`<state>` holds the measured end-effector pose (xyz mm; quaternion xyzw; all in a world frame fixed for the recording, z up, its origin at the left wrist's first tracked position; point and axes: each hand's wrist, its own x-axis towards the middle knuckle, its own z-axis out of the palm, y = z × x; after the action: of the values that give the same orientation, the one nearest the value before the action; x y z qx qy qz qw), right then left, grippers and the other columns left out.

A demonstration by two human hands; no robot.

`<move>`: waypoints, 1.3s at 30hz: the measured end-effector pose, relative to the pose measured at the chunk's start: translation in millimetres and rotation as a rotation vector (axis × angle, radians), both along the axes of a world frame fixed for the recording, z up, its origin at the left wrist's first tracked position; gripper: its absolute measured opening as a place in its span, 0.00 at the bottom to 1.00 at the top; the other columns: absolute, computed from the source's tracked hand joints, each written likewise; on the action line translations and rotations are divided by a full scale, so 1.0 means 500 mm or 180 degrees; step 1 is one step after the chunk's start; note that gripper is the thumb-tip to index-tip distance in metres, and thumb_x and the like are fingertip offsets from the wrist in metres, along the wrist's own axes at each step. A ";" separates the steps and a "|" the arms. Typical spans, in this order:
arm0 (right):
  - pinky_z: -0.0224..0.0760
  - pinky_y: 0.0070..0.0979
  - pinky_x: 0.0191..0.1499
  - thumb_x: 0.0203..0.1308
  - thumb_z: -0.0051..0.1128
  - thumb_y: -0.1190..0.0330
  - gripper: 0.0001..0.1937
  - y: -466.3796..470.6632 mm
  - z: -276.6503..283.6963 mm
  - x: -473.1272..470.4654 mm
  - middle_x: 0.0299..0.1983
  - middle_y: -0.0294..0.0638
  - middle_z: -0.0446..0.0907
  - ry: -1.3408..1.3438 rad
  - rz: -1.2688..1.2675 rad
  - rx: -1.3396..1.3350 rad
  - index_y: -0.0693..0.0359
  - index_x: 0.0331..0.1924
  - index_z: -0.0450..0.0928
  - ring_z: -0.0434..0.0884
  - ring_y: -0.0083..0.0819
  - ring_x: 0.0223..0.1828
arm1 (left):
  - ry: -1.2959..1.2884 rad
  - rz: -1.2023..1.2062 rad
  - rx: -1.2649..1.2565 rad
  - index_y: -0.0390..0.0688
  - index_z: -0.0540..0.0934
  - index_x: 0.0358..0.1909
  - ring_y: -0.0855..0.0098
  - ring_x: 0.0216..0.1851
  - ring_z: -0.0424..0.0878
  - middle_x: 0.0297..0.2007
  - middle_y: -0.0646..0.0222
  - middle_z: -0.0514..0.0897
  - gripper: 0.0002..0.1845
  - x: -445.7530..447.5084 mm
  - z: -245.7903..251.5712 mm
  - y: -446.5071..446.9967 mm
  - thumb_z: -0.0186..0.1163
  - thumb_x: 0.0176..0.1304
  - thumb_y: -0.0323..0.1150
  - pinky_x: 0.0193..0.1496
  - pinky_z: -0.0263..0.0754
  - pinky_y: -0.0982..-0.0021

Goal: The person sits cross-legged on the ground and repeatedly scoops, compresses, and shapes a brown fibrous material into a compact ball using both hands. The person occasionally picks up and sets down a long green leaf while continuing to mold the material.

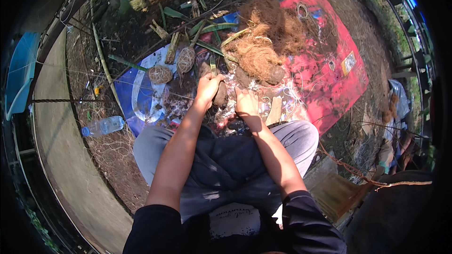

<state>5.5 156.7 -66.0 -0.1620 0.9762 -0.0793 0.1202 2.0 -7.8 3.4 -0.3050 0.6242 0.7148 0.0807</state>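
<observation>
My left hand (207, 88) is closed around the base of a cut green plant stem (213, 64), beside a dark lump of soil (221, 95). To its right, my right hand (247, 103) is lowered to the dirty printed sheet (325, 88), knuckles up; its fingertips are hard to make out. Just beyond it lie moist soil clods (242, 77) and a loose pile of brown coconut fibre (256, 54). Two string-wrapped fibre balls with green stems, a round one (160, 74) and an upright oval one (186, 60), rest farther left.
Tangled white string (295, 93) and a flat wooden piece (274, 110) lie near my right knee. Cut stem pieces (172, 48) are scattered at the back. A plastic bottle (103, 126) lies left, beside a concrete ledge (56, 123). Cords stretch across the left side.
</observation>
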 end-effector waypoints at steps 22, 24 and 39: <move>0.75 0.21 0.45 0.61 0.63 0.72 0.20 0.038 0.168 -0.065 0.45 0.44 0.82 -0.1955 -0.1486 -0.4525 0.70 0.56 0.72 0.80 0.26 0.46 | 0.0131 -0.0258 0.1276 0.41 0.79 0.45 0.73 0.39 0.83 0.40 0.67 0.83 0.12 0.007 0.033 0.028 0.54 0.65 0.34 0.41 0.80 0.69; 0.75 0.22 0.44 0.59 0.64 0.72 0.19 0.030 0.171 -0.052 0.45 0.45 0.82 -0.1254 -0.1120 -0.4082 0.69 0.53 0.74 0.81 0.28 0.44 | 0.0171 -0.0345 0.1546 0.39 0.79 0.53 0.71 0.45 0.82 0.46 0.66 0.83 0.16 0.002 0.040 0.021 0.57 0.66 0.33 0.45 0.79 0.68; 0.75 0.25 0.51 0.63 0.60 0.71 0.19 0.014 0.151 -0.051 0.48 0.40 0.82 -0.2405 -0.1178 -0.5569 0.68 0.56 0.75 0.81 0.28 0.48 | 0.0719 0.0000 0.0805 0.39 0.83 0.44 0.76 0.38 0.82 0.39 0.68 0.85 0.10 -0.008 0.047 0.030 0.63 0.64 0.31 0.43 0.76 0.74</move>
<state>-19.9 163.8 9.4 -0.0019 0.4791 -0.8418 0.2486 -1.8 7.0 26.8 -0.2102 0.5343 0.8173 0.0477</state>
